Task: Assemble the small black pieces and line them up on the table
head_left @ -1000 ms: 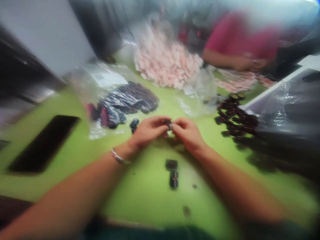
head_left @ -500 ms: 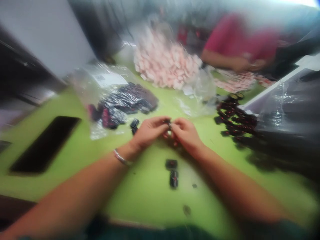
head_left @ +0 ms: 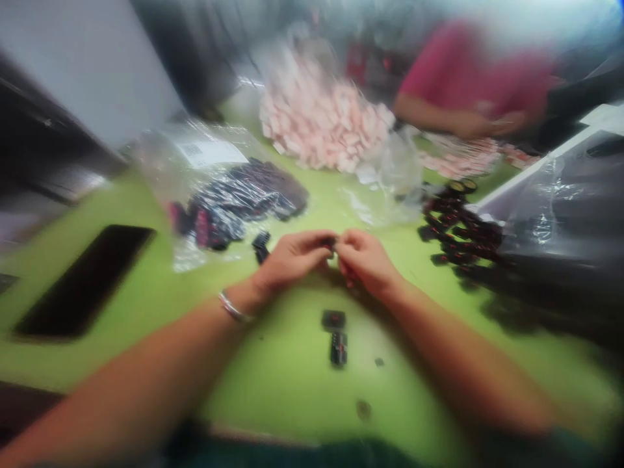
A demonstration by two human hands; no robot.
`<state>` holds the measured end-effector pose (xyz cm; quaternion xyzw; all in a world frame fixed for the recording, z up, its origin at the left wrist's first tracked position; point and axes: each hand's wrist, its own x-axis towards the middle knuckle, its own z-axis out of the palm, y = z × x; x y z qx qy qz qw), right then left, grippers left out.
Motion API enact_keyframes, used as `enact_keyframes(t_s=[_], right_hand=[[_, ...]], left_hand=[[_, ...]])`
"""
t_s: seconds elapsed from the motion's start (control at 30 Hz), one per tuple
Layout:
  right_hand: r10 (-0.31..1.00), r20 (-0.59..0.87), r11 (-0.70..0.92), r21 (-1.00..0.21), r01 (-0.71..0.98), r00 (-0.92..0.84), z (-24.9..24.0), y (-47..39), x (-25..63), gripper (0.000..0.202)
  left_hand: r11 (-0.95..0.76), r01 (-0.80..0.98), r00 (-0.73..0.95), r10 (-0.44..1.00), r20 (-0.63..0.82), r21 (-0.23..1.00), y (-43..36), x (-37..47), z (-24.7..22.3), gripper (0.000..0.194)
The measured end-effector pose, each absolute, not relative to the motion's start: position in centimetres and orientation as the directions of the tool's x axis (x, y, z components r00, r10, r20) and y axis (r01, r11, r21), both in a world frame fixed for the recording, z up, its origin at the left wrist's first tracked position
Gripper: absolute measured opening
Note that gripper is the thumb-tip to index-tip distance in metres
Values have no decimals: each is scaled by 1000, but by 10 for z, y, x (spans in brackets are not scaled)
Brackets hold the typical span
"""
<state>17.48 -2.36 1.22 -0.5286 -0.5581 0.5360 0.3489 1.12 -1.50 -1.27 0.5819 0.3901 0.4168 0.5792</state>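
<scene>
My left hand [head_left: 296, 257] and my right hand [head_left: 365, 261] meet above the middle of the green table [head_left: 287, 364]. Pinched between the fingertips of both is a small dark part [head_left: 332, 244], mostly covered by the fingers, so its kind does not show. Below the hands, two small black blocks [head_left: 338, 349] lie almost touching, one lengthwise and one crosswise. Another black piece [head_left: 261, 246] rests beside my left hand, partly behind it. A bracelet circles my left wrist.
A clear plastic bag [head_left: 214, 153] of dark parts lies at the back left. Behind stands a heap of pale pink pieces [head_left: 326, 130]. Black-and-red parts [head_left: 455, 227] pile up at right beside a plastic-lined box [head_left: 565, 208]. A dark slab [head_left: 88, 283] lies left. A co-worker in pink [head_left: 453, 84] sits opposite.
My right fingers have curled in more closely around the small dark part. Both hands stay in nearly the same place; the blocks on the table have not moved.
</scene>
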Motion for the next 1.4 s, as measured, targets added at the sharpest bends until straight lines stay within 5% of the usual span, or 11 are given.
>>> enact_keyframes(t_s=[0.17,0.33,0.5,1.03,1.23,1.4], right_hand=[[991,52,104,-872,478,-121,13,-19,174,17],[962,-186,-155,-974,163,-199,13,-20,175,17],[941,-232,-247,-968,-31,-247,12,-21,175,23],[973,-145,-64,-917,394,-181,21,-19,177,14],[938,-240,-238,-970,38,-252,15,-19,178,21],[941,-227,-230,-973,18,-252,13,-20,176,21]], left_hand=[[-90,22,303,950,80,996,-16,13,-17,34],[133,-225,307,950,-59,965,-16,17,-16,40],[185,-356,348,936,-54,916,-15,18,-15,39],[-20,-68,315,948,40,997,-16,15,-20,38],[120,-259,329,944,-30,958,-14,15,-15,43],[128,-279,334,942,-28,952,-14,16,-13,41]])
